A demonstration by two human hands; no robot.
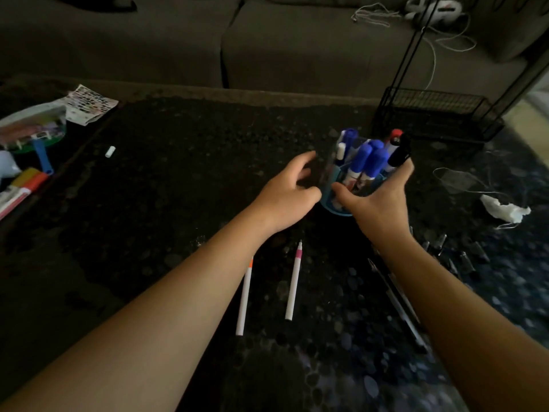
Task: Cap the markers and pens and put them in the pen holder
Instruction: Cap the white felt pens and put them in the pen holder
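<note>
The clear pen holder with a blue base [335,210] stands on the dark table. It holds several blue-capped markers [375,162], a red-capped one [395,135] and a black one [399,156]. My right hand [377,197] grips the holder, thumb in front and fingers round its right side. My left hand [289,190] lies at its left side with loosely curved fingers, the thumb touching the base. Two white pens, one with an orange band [244,295] and one with a pink band [294,282], lie uncapped between my forearms. Black pens [398,301] lie partly under my right forearm.
Dark caps [465,258] are scattered at the right, a white cap [110,151] at the left. A marker pack [22,188] and a plastic case [32,126] sit at the left edge. A black wire rack [430,114], crumpled tissue [505,211] and a sofa [267,49] lie beyond.
</note>
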